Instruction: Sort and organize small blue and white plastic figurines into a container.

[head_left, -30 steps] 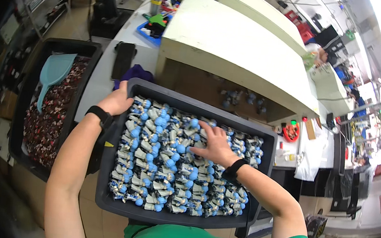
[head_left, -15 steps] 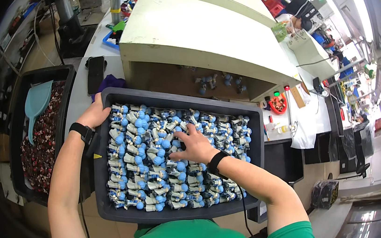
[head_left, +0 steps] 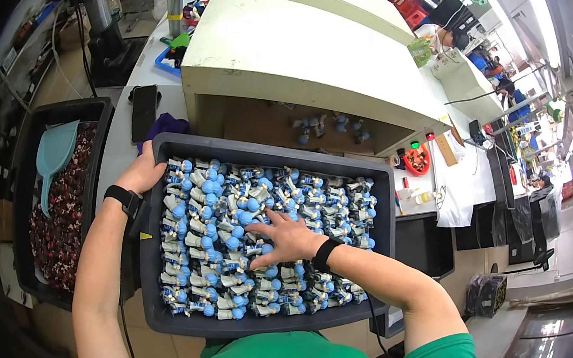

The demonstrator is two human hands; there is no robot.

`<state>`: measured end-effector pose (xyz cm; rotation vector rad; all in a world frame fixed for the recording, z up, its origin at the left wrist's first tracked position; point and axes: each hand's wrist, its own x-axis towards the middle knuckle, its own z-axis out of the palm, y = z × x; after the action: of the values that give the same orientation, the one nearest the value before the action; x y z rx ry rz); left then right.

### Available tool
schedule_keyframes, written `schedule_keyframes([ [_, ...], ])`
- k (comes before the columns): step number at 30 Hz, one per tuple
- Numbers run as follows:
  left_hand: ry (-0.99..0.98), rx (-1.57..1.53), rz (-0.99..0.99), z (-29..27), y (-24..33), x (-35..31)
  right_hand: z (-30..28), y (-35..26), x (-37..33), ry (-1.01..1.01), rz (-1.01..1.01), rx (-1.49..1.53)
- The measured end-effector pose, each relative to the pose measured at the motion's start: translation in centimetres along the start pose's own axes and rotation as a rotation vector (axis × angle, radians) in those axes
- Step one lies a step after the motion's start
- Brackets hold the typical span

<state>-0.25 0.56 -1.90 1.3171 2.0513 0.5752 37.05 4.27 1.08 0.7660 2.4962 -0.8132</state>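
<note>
In front of me a dark grey tray (head_left: pixel 275 156) is filled with rows of small figurines (head_left: pixel 204 254), which have light blue round heads, whitish parts and dark blue parts. My left hand (head_left: pixel 141 171) grips the tray's left rim near its far corner, thumb over the edge. Over the middle of the tray, my right hand (head_left: pixel 284 239) is open, palm down with fingers spread, touching the figurines or just above them; which of the two I cannot tell. Its palm and fingers hide some of the figurines beneath.
Beyond the tray stands a cream box-like shelf (head_left: pixel 315 55) with a few blue-headed figurines (head_left: pixel 314 125) inside. A black bin (head_left: pixel 32 150) of dark red bits with a light blue dustpan (head_left: pixel 56 153) is on the left. A phone (head_left: pixel 143 113) and a red bowl (head_left: pixel 416 160) flank the shelf.
My right hand has shifted slightly left and toward me over the figurines, its fingers still spread. The left hand has stayed on the tray's rim.
</note>
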Motion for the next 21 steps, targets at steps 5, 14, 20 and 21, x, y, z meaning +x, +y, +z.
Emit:
schedule_keyframes([
  [5,-0.044,0.046,-0.084,-0.4,1.2,-0.8,-0.9,-1.1,-0.1,-0.143,-0.006,-0.012],
  [14,0.001,-0.001,-0.025,-0.1,1.9,-0.9,-0.6,-0.2,-0.7,-0.168,-0.067,0.092],
  [20,-0.018,0.027,-0.013,-0.3,0.3,-0.8,-0.5,-0.4,-1.0,-0.189,-0.103,0.141],
  [21,-0.018,0.023,-0.022,-0.3,1.2,-0.9,-0.4,-0.1,-1.1,-0.197,-0.107,0.139],
])
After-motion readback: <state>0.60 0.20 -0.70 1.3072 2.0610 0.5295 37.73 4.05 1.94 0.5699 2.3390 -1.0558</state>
